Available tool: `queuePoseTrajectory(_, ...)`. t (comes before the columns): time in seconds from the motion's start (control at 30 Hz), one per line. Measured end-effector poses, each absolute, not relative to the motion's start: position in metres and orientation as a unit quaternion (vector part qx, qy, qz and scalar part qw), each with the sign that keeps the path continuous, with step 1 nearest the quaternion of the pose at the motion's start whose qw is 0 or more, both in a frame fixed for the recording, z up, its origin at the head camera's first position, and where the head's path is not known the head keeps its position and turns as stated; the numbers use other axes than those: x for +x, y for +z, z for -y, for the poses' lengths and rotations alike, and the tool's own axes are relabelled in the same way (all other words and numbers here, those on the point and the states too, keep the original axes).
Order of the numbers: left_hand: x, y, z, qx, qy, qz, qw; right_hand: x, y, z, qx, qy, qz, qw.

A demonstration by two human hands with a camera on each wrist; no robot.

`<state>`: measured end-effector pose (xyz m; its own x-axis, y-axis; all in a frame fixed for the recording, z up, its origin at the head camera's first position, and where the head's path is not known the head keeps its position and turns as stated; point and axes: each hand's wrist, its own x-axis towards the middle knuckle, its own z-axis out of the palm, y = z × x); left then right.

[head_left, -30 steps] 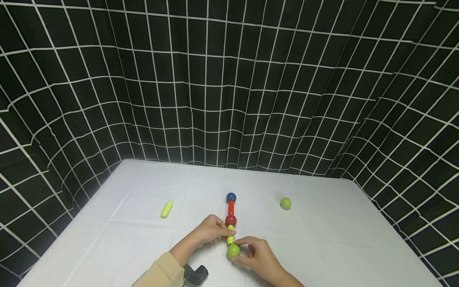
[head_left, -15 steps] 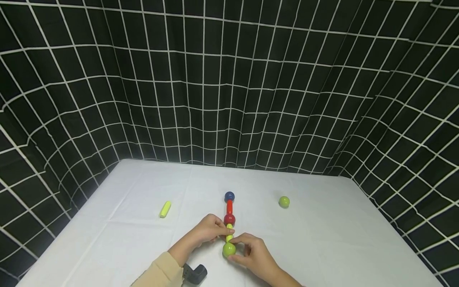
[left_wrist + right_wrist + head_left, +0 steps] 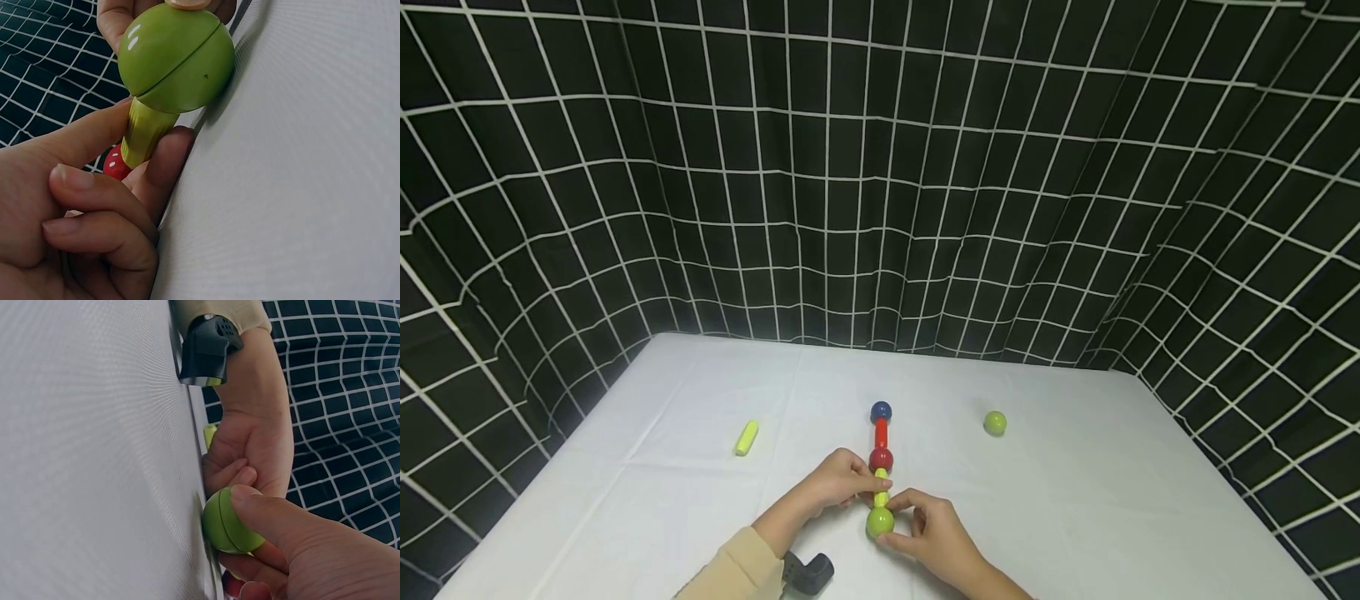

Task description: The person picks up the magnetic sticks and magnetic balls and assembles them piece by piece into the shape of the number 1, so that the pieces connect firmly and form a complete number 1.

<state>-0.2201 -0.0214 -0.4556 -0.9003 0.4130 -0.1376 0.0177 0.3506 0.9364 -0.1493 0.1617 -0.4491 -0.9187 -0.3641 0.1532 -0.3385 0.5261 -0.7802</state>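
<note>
A chain runs down the middle of the table: a blue ball (image 3: 881,411), a red stick (image 3: 881,433), a red ball (image 3: 881,459), a yellow-green stick (image 3: 881,498) and a green ball (image 3: 880,522) at the near end. My left hand (image 3: 841,481) pinches the yellow-green stick (image 3: 147,129) between thumb and finger. With thumb and fingertips my right hand (image 3: 936,536) grips the green ball (image 3: 226,522). In the left wrist view the stick's end meets the green ball (image 3: 176,59), with no gap visible.
On the white table (image 3: 1075,500), a loose yellow-green stick (image 3: 747,437) lies to the left and another green ball (image 3: 995,422) to the right. A black wrist device (image 3: 808,573) is beside the left sleeve. Dark gridded curtains (image 3: 865,183) stand behind and at both sides.
The green ball in my right hand has moved slightly up against the yellow-green stick, closing the small gap seen earlier. My left hand keeps its pinch; the whole view has shifted slightly.
</note>
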Motion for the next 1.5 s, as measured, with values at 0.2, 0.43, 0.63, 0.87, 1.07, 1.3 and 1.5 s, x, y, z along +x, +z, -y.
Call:
queuePoseTrajectory(0.2, -0.222, -0.452, 0.025, 0.149, 0.54, -0.804, 0.201, -0.148, -0.449, -0.163, -0.2, -0.445, -0.873, 0.011)
queuePoseTrajectory(0.43, -0.246, -0.436, 0.068, 0.126, 0.514, -0.832, 0.165, -0.149, -0.45, -0.162, -0.192, -0.443, -0.875, 0.021)
queuePoseTrajectory(0.63, -0.257, -0.422, 0.1, 0.066, 0.524, -0.841, 0.118, -0.149, -0.45, -0.162, -0.187, -0.435, -0.881, 0.022)
queuePoseTrajectory(0.87, -0.26, -0.413, 0.129, 0.027, 0.517, -0.852, 0.075, -0.149, -0.451, -0.163, -0.185, -0.437, -0.88, 0.027)
queuePoseTrajectory(1.07, -0.262, -0.41, 0.152, 0.01, 0.514, -0.857, 0.039, -0.15, -0.452, -0.164, -0.186, -0.435, -0.881, 0.023)
queuePoseTrajectory(1.3, -0.267, -0.424, 0.171, 0.002, 0.513, -0.857, 0.047, -0.15, -0.452, -0.164, -0.19, -0.441, -0.877, 0.024)
queuePoseTrajectory(1.5, -0.266, -0.438, 0.185, -0.007, 0.494, -0.868, 0.04, -0.15, -0.452, -0.164, -0.186, -0.438, -0.879, 0.026)
